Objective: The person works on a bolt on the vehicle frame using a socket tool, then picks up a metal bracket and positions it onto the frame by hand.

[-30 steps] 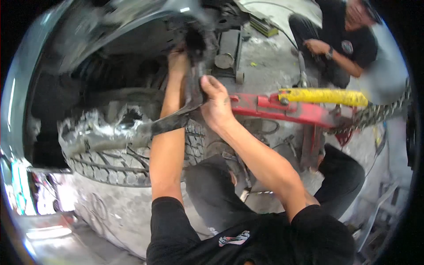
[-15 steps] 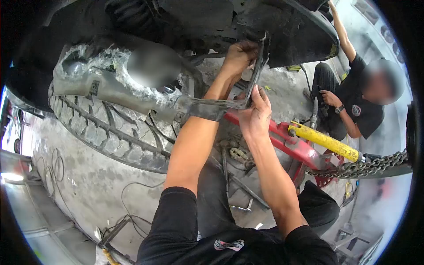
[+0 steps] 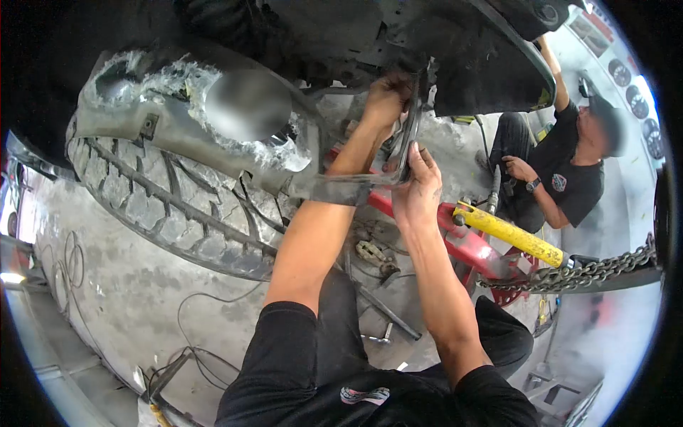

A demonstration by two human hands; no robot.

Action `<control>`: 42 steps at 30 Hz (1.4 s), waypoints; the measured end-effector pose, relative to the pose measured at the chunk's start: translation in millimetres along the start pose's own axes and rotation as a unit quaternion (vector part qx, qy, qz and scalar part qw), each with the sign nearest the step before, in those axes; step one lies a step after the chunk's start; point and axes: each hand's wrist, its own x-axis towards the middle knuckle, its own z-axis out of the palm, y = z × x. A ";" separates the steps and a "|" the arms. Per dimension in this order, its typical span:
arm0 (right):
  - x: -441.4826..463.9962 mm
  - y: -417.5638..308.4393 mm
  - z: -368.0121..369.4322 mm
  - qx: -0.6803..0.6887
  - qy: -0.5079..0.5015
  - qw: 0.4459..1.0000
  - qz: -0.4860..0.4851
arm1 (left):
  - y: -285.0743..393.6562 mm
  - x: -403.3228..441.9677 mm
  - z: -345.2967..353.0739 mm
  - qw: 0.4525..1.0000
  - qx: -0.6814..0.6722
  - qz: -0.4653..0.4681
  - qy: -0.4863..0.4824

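Note:
A grey-black plastic panel (image 3: 206, 153) with ragged, torn-edged holes hangs beneath the dark vehicle body, in front of a chunky-treaded tire (image 3: 171, 210). Its right end forms a thin dark frame around an opening. My left arm reaches up through that opening, and my left hand (image 3: 385, 103) is closed beside the upper part of the frame; its fingertips are lost in shadow. My right hand (image 3: 416, 185) pinches the frame's lower right corner between thumb and fingers.
A red floor jack (image 3: 469, 245) with a yellow cylinder (image 3: 509, 231) and a heavy chain (image 3: 583, 267) stands to the right. A co-worker in black (image 3: 562, 167) crouches beyond it, one arm raised. Cables (image 3: 181, 320) and a metal bar (image 3: 388, 309) lie on the concrete floor.
The view has shifted slightly. Both hands keep about the same place on the panel's right end. The co-worker's head has turned.

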 end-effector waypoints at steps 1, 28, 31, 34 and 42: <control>0.1 -1.9 6.2 -0.007 -0.002 1.000 0.001 | -0.7 -1.5 0.7 1.000 -0.006 0.003 0.003; 8.6 10.9 -5.1 0.041 0.002 0.999 -0.029 | 9.2 -7.4 16.5 0.996 0.077 0.009 0.040; 4.2 5.7 2.8 0.036 0.003 0.999 -0.038 | 19.0 -8.9 25.7 0.999 0.011 0.009 0.044; 6.0 6.1 1.7 0.044 0.011 0.998 -0.031 | 24.3 -11.2 28.1 0.997 0.049 0.001 0.059; 8.0 9.2 -6.9 0.073 0.000 0.997 -0.019 | 12.9 -6.2 22.5 0.998 0.055 0.025 0.030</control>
